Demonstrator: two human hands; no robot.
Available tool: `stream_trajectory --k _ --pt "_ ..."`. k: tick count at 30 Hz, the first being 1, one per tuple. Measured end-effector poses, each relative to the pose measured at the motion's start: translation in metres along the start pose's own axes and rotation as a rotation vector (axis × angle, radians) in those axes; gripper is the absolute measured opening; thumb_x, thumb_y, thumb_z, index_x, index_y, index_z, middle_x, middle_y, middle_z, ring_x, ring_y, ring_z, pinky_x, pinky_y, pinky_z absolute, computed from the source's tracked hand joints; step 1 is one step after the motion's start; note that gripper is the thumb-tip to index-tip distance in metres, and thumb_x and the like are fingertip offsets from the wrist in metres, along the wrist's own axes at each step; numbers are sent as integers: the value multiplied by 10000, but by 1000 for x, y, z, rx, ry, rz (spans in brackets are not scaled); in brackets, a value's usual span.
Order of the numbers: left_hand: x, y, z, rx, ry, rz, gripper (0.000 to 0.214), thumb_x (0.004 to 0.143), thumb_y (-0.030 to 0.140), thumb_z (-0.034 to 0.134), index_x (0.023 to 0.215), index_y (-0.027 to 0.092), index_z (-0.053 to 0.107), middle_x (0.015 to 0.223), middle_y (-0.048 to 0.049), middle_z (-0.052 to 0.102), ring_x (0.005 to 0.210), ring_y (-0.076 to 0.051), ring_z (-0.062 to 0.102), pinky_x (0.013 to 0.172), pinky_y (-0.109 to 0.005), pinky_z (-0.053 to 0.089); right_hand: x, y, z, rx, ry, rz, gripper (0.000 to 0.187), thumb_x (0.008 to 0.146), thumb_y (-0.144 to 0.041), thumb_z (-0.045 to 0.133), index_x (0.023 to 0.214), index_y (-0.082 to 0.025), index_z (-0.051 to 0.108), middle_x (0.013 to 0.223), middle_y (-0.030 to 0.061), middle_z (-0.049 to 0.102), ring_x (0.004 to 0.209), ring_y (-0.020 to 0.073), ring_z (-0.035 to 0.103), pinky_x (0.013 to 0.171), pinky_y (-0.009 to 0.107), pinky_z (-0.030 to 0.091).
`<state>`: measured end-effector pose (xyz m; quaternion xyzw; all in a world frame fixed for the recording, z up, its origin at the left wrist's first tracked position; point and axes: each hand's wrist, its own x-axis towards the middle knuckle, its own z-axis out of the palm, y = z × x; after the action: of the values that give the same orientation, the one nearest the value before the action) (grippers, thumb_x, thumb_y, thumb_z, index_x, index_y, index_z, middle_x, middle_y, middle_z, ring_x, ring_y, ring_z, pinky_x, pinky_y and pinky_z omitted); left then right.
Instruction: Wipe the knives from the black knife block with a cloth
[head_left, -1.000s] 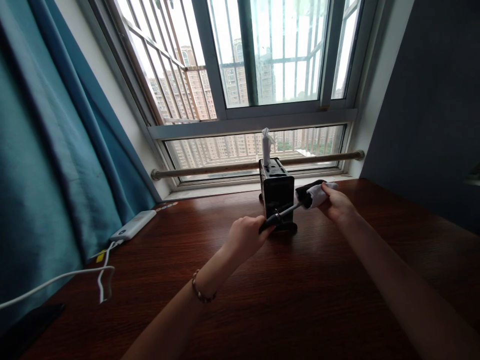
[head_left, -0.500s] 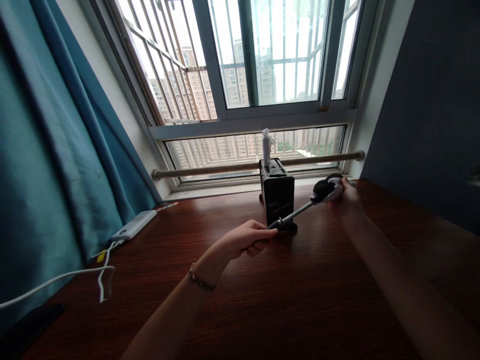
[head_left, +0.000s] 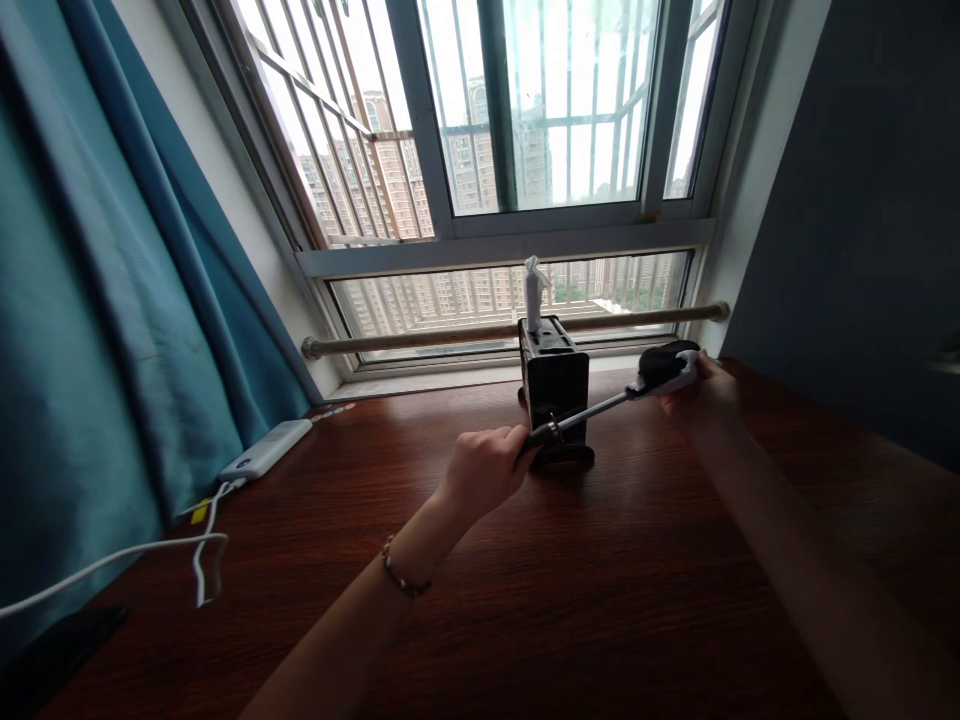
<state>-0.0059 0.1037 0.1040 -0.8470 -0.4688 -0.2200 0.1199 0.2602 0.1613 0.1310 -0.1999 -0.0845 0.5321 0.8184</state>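
Note:
My left hand (head_left: 486,468) is closed in a fist around the black handle of a long cooking utensil (head_left: 596,408). A thin metal shaft runs from the handle up to a broad black head on the right; whether this is a ladle or a turner I cannot tell. My right hand (head_left: 705,400) grips a white tissue or cloth (head_left: 686,372) pressed against that head, its fingers partly hidden. Behind the handle stands a black box-like holder (head_left: 559,385) with slots in its top. A white wrapped item (head_left: 533,295) sticks up from the holder.
The brown wooden tabletop (head_left: 480,620) reaches back to the window sill. At left lie a white power strip or adapter (head_left: 266,450) with white cables (head_left: 202,570) and a dark flat object (head_left: 67,660). A blue curtain (head_left: 112,300) hangs there. A metal rail (head_left: 420,340) crosses the window.
My left hand has gone from a fingertip pinch at the handle's end to a full fist around it. The utensil and my right hand have shifted slightly right, and its black head has turned.

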Motion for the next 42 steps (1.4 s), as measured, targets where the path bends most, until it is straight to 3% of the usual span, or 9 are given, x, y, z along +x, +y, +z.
stream_trajectory --k 4,8,12,17,23,31,34,37,42 --pt "0 1 -7 -51 -13 -22 339 844 399 372 707 151 557 612 -32 527 529 -116 405 510 -271 173 2 3 -2 -27 39 24 236 876 -184 321 765 -148 527 693 3 599 651 128 601 619 293 518" --pt "2 0 -12 -680 -284 -187 372 765 467 487 632 128 565 506 19 399 470 -77 333 464 -234 198 4 5 -3 -1 41 -18 229 869 -194 338 781 -139 543 731 16 604 731 133 603 702 299 508" --pt "5 -1 -12 -1359 -653 -448 368 728 460 554 641 104 521 440 58 305 379 -31 208 376 -202 98 -2 2 0 44 -106 -31 269 883 -249 331 828 -130 567 803 34 614 823 162 597 771 369 487" --pt "5 2 -15 -1775 -831 -550 338 784 395 521 619 106 461 433 84 209 355 -6 127 334 -152 44 -7 -3 4 86 -80 -59 246 876 -206 333 802 -145 560 740 -5 616 737 123 605 654 281 513" --pt "4 0 -29 -2146 -785 -598 313 847 322 430 649 83 475 440 98 146 341 2 115 321 -115 115 -17 14 4 -138 -80 43 124 834 -133 438 780 -125 549 681 -4 605 585 91 581 527 196 492" --pt "5 -3 -21 -2294 -736 -686 270 831 288 461 657 82 474 434 103 159 327 7 166 324 -105 135 -86 70 3 -384 -339 594 203 865 -260 434 838 -103 561 771 64 615 645 131 577 599 245 480" --pt "6 2 -16 -2199 -649 -750 278 782 299 526 598 106 447 415 103 164 318 2 147 310 -122 99 -103 78 3 -360 -324 684 203 861 -260 431 815 -107 556 752 67 606 644 134 565 613 243 458" --pt "5 8 -14 -1948 -421 -764 321 734 340 585 563 115 432 414 90 230 317 1 178 314 -142 88 -109 82 0 -336 -351 724 185 846 -277 468 832 -112 550 758 53 590 649 120 541 626 233 434" --pt "3 14 -14 -1575 -184 -700 370 658 433 633 558 116 470 416 71 301 336 -19 236 334 -180 121 -113 90 -8 -412 -513 564 195 774 -302 581 810 -112 559 771 48 575 712 131 529 692 250 412"
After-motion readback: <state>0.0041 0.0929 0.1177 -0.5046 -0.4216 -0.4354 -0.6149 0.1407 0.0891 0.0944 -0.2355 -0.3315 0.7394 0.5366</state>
